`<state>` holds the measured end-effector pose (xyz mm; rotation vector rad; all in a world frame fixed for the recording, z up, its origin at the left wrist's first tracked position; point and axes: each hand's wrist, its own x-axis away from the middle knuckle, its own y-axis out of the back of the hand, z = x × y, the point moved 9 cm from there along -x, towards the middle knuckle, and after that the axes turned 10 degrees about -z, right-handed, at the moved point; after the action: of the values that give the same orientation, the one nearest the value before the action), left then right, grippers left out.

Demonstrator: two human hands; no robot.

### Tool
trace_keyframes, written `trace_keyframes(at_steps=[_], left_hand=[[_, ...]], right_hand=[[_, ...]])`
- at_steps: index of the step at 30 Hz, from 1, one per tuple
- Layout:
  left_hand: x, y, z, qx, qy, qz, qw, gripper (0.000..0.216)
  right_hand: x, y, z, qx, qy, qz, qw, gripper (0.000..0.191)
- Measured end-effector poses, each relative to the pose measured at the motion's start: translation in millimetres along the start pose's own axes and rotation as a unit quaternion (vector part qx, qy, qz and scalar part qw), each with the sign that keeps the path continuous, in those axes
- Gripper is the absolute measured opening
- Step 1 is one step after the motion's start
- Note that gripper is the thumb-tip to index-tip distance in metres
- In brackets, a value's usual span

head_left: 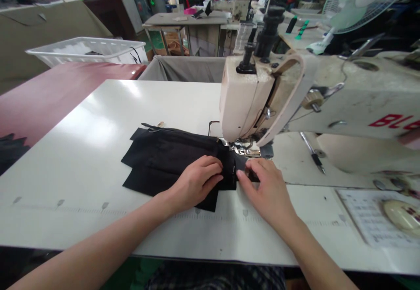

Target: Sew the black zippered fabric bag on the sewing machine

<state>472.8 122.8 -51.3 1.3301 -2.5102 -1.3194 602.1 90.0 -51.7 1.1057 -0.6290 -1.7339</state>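
Observation:
Several layers of black fabric (170,156) lie flat on the white table under the sewing machine's head (246,102). A zipper with a metal pull (160,124) runs along the far edge of the fabric. My left hand (198,178) rests on the fabric's right part, fingers curled and closed on it with the thumb beside them. At the right end of the fabric, close to the presser foot (244,151), my right hand (267,189) has its thumb and bent fingers on the edge. Its fingertips are partly hidden. A short white line shows on the black cloth between my hands.
Right of the needle, a black-and-silver pen-like tool (313,154) lies on the machine bed. A printed sheet (364,220) and a round pale object (403,215) are at the right. A white plastic basket (88,47) stands behind the red surface (62,84). A fan (351,5) stands at the back right.

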Motion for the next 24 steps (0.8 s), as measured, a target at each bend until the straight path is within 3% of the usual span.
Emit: trace_keyframes(at_steps=[4,10,13,18,24], left_hand=[[6.7,-10.9,-7.0,-0.104,-0.016,0.036,0.994,0.053],[8.2,-2.8,2.6,-0.129,-0.135,0.116,0.976,0.044],[11.0,-4.0,5.2,-0.139,-0.156,0.135,0.969,0.044],[14.5,-14.1,-5.8,-0.177,-0.092,0.079,0.977,0.046],[17.3,-11.7,-12.4,-0.167,-0.078,0.045,0.982,0.037]], right_hand=[[2.9,4.1,-1.4,-0.051,0.007,-0.027,0.998,0.025],[18.2,-7.3,15.2,-0.020,0.101,0.052,0.993,0.042],[24.8,-16.9,20.6,0.034,0.124,0.098,0.987,0.047],[24.4,-23.0,21.7,0.065,0.122,0.125,0.982,0.047],[19.5,-24.3,27.5,0.087,0.145,0.125,0.978,0.049]])
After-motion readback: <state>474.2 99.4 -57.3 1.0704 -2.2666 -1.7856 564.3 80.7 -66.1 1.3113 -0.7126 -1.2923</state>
